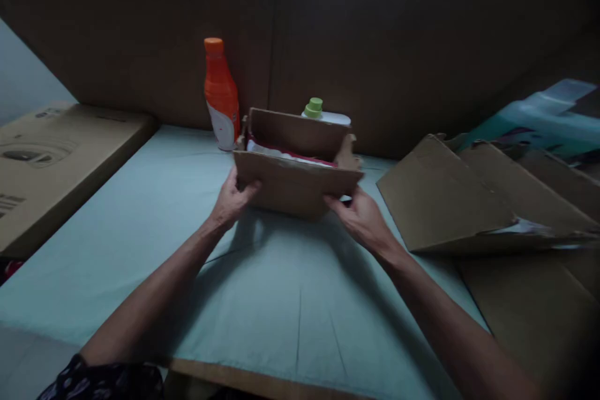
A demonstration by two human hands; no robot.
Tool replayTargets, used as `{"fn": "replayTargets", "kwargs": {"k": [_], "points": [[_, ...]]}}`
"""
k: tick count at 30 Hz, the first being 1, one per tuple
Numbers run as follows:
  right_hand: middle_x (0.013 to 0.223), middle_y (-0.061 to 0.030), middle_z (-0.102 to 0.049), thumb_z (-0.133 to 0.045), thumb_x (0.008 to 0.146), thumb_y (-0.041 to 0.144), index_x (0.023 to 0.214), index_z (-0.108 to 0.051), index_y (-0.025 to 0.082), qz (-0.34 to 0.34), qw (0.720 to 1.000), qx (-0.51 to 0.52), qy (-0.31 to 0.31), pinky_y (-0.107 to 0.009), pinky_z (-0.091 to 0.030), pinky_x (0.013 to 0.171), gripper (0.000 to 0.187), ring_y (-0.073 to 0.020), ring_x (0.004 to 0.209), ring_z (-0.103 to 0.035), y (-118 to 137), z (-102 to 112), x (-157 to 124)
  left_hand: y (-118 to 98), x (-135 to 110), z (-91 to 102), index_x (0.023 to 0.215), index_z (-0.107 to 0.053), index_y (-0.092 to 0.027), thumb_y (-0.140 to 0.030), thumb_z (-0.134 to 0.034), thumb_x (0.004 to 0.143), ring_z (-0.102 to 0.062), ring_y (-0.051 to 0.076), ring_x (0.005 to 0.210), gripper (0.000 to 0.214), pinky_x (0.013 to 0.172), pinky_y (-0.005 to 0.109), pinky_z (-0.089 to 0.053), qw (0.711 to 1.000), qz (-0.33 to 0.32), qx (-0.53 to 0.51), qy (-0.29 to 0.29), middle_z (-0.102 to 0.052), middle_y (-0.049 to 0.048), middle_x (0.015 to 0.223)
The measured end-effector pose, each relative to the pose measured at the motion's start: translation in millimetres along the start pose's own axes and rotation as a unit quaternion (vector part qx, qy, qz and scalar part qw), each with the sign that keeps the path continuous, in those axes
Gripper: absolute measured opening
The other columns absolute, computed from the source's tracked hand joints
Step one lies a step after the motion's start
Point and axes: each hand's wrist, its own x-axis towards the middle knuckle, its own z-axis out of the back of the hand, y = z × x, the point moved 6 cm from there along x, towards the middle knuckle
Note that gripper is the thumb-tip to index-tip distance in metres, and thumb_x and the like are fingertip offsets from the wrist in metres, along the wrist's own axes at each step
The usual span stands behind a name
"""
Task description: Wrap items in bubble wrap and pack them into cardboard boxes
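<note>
Carton (285, 181), small, brown, open-topped, held mid-table in front of the wearer. Slight tilt, right end lower; cannot tell whether its base rests on the pale blue-green cloth (140, 200) or hangs just above.

Left hand (232, 203) at the near left corner: thumb pressed on the front wall, remaining fingers wrapped round the side, mostly hidden. Right hand (360, 219) mirrors it at the lower right corner, thumb on the front, other fingers out of sight behind. Paired grip probably shares the weight and keeps the loose walls square; open top kept upward, likely so the white-and-dark-red contents (290, 155) stay in. Contents not identifiable.

Behind: orange bottle (221, 97) upright near a tall cardboard panel (398, 44), which probably serves as a backstop. Green-capped white bottle (315, 107), lower part hidden by the carton.

Right: open cardboard box (450, 200), flaps up, teal bottle (539, 125) slanting above them. Left: large printed flat box (60, 162), lying along the table's side, leaving the middle for handling.
</note>
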Motion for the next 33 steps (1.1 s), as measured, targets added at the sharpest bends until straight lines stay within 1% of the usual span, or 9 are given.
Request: {"fn": "replayTargets", "kwargs": {"k": [4, 10, 13, 15, 18, 21, 24, 27, 33], "points": [[0.076, -0.005, -0.067, -0.063, 0.082, 0.05, 0.094, -0.062, 0.019, 0.011, 0.996, 0.047, -0.073, -0.033, -0.047, 0.058, 0.034, -0.0206, 0.065, -0.059, -9.8, 29.1, -60.0, -18.1, -52.8, -3.7, 0.117, -0.057, -0.018, -0.061, -0.073, 0.076, -0.063, 0.029, 0.114, 0.061, 0.103, 0.044, -0.05, 0.999, 0.011, 0.033, 0.016, -0.068, 0.013, 0.119], [0.107, -0.0114, -0.069, -0.063, 0.086, 0.033, 0.117, -0.061, 0.019, 0.134, 0.983, 0.127, -0.008, -0.043, -0.054, 0.082, 0.035, -0.0265, 0.096, -0.063, 62.0, -27.8, -89.5, -41.2, -117.8, 94.6, 0.106, -0.061, -0.017, -0.059, -0.08, 0.068, -0.066, 0.029, 0.103, 0.061, 0.092, 0.042, -0.055, 0.98, 0.108, 0.113, -0.12, -0.072, 0.0092, 0.105], [0.116, -0.0131, -0.067, -0.063, 0.086, 0.029, 0.124, -0.059, 0.019, 0.15, 0.981, 0.122, -0.003, -0.048, -0.054, 0.09, 0.039, -0.0286, 0.106, -0.061, 70.7, -23.9, -93.3, -49.8, -125.7, 98.2, 0.107, -0.061, -0.019, -0.052, -0.084, 0.066, -0.065, 0.031, 0.111, 0.057, 0.096, 0.043, -0.055, 0.978, 0.109, 0.126, -0.128, -0.072, 0.0082, 0.109], [0.118, -0.0127, -0.068, -0.064, 0.087, 0.031, 0.126, -0.059, 0.02, 0.136, 0.984, 0.112, -0.022, -0.047, -0.054, 0.091, 0.04, -0.0282, 0.108, -0.062, 52.0, -1.1, -109.2, -46.4, -129.4, 69.2, 0.11, -0.061, -0.019, -0.048, -0.084, 0.066, -0.065, 0.032, 0.113, 0.058, 0.098, 0.045, -0.055, 0.984, 0.113, 0.111, -0.083, -0.073, 0.0089, 0.11], [0.118, -0.0118, -0.07, -0.063, 0.089, 0.04, 0.123, -0.063, 0.02, 0.061, 0.99, 0.083, -0.098, -0.043, -0.055, 0.09, 0.039, -0.0275, 0.106, -0.065, -2.4, 48.6, -160.1, -35.6, -139.9, -3.5, 0.121, -0.059, -0.017, -0.047, -0.077, 0.073, -0.065, 0.033, 0.117, 0.059, 0.104, 0.049, -0.051, 0.992, 0.103, 0.067, 0.03, -0.071, 0.0125, 0.118], [0.102, -0.011, -0.075, -0.064, 0.086, 0.052, 0.104, -0.068, 0.02, -0.066, 0.979, 0.009, -0.193, -0.043, -0.056, 0.085, 0.037, -0.0302, 0.097, -0.07, -65.6, 91.2, -236.4, -28.4, -152.5, -87.6, 0.138, -0.052, -0.016, -0.041, -0.066, 0.084, -0.059, 0.032, 0.129, 0.06, 0.113, 0.051, -0.044, 0.982, 0.07, 0.034, 0.174, -0.06, 0.0161, 0.142], [0.087, -0.01, -0.074, -0.068, 0.077, 0.061, 0.092, -0.067, 0.021, -0.193, 0.936, -0.072, -0.286, -0.046, -0.056, 0.079, 0.043, -0.0338, 0.088, -0.07, -112.6, 116.1, -319.0, -29.9, -158.1, -167.6, 0.149, -0.044, -0.018, -0.032, -0.06, 0.087, -0.046, 0.031, 0.142, 0.066, 0.121, 0.05, -0.035, 0.947, 0.021, -0.005, 0.319, -0.044, 0.015, 0.159], [0.1, -0.0117, -0.074, -0.071, 0.076, 0.06, 0.108, -0.063, 0.02, -0.269, 0.906, -0.088, -0.314, -0.046, -0.055, 0.082, 0.052, -0.035, 0.096, -0.069, -138.2, 115.0, -380.3, -32.9, -155.9, -231.5, 0.147, -0.047, -0.019, -0.029, -0.06, 0.087, -0.045, 0.029, 0.144, 0.063, 0.122, 0.05, -0.033, 0.912, -0.017, -0.031, 0.409, -0.048, 0.0135, 0.156], [0.11, -0.0123, -0.07, -0.067, 0.082, 0.054, 0.122, -0.056, 0.021, -0.299, 0.905, -0.013, -0.301, -0.046, -0.055, 0.085, 0.053, -0.0333, 0.102, -0.069, -167.3, 72.0, -416.8, -9.8, -176.5, -284.1, 0.145, -0.044, -0.013, -0.042, -0.065, 0.084, -0.049, 0.035, 0.135, 0.07, 0.115, 0.056, -0.041, 0.946, 0.04, 0.047, 0.317, -0.051, 0.0207, 0.145]]}}
